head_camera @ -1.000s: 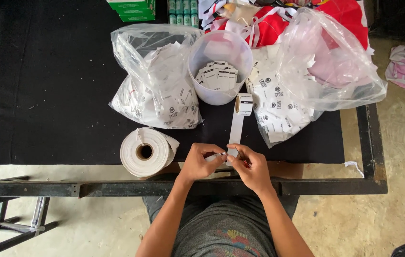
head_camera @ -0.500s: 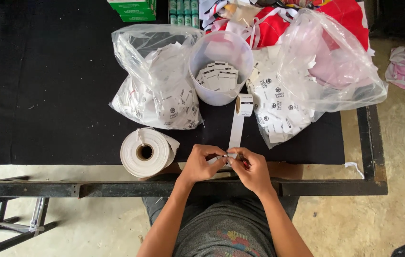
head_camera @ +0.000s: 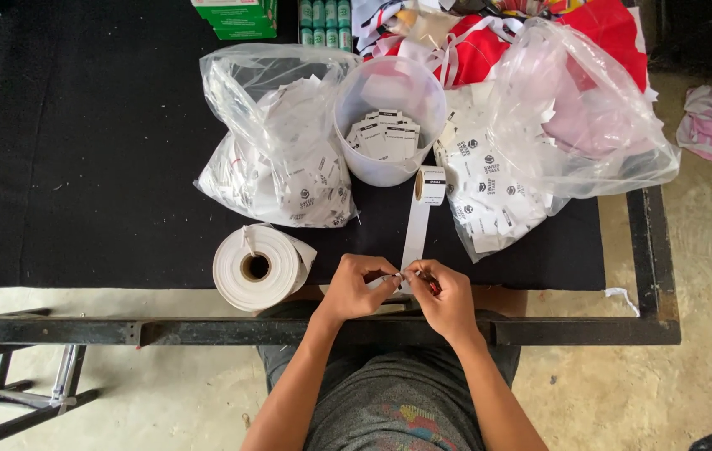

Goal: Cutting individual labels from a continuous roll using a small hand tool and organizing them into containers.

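Label strip [head_camera: 414, 242] is trailing from its small roll [head_camera: 431, 185] at twelve o'clock down to your hands at the counter [head_camera: 80, 167] edge; your left hand [head_camera: 358, 288] and right hand [head_camera: 446, 299] are still pinching its end, grips closed, barely shifted.

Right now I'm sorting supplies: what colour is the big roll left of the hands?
White, with a brown cardboard core: the big roll shows best in the head view.
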